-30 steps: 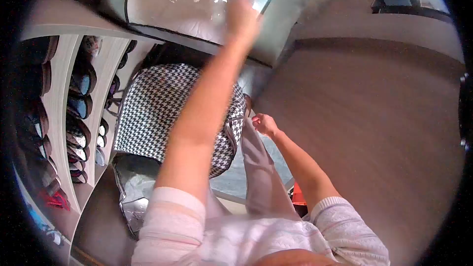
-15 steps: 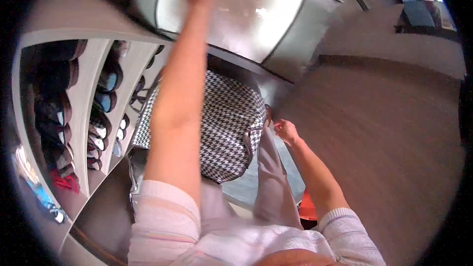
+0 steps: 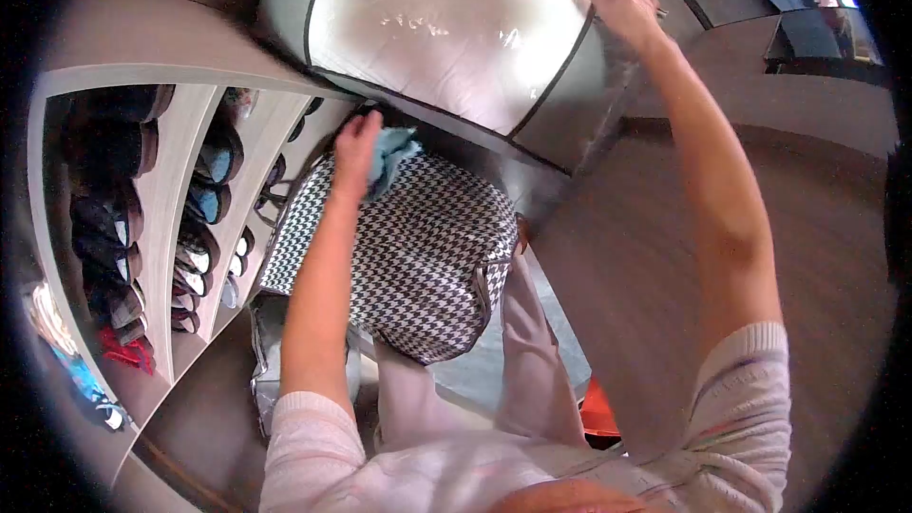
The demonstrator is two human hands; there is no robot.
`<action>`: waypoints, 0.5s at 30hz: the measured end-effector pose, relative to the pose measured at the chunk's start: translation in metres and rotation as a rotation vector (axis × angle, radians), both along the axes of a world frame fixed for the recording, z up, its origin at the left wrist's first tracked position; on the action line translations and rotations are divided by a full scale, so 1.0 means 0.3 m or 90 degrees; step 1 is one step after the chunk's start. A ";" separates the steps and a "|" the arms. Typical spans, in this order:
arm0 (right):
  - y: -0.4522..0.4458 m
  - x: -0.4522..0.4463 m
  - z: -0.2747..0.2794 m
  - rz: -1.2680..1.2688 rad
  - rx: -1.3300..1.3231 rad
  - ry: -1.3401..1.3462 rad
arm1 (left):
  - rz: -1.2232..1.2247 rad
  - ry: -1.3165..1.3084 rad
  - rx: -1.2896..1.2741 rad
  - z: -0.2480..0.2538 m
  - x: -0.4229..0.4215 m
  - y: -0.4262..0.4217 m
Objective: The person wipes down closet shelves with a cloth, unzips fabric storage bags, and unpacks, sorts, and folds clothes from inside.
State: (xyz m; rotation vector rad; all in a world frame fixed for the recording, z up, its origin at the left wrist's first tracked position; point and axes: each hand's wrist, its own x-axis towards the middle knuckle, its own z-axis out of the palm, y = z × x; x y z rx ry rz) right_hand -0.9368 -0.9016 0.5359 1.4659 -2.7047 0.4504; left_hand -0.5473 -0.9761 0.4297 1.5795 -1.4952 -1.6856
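In my left hand point(image 3: 356, 147) is a crumpled teal cloth point(image 3: 391, 154), held over the back left part of a black-and-white houndstooth bag point(image 3: 432, 256). My right hand point(image 3: 625, 2) has its fingers spread at the right edge of a grey storage bag point(image 3: 584, 95) with a large clear window point(image 3: 446, 33). Something pale shows through that window. The houndstooth bag stands in front of my legs, below the storage bag.
Shoe shelves point(image 3: 190, 218) with several pairs stand on the left. A grey bag point(image 3: 271, 351) sits low beside the houndstooth one. An orange thing point(image 3: 598, 413) lies by my right leg. A brown wooden panel point(image 3: 684, 256) spans the right side.
My left hand has come down from the storage bag's window to the houndstooth bag, with the cloth. My right hand has risen from beside my leg to the storage bag's right edge.
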 end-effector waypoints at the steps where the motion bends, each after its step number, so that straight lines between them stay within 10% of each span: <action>1: -0.045 0.019 0.012 -0.014 0.043 -0.037 | 0.032 0.042 0.028 -0.008 0.011 -0.043; 15: 0.195 0.122 -0.508 -0.089 0.029 -0.270 | 0.095 0.102 0.161 -0.064 -0.109 -0.158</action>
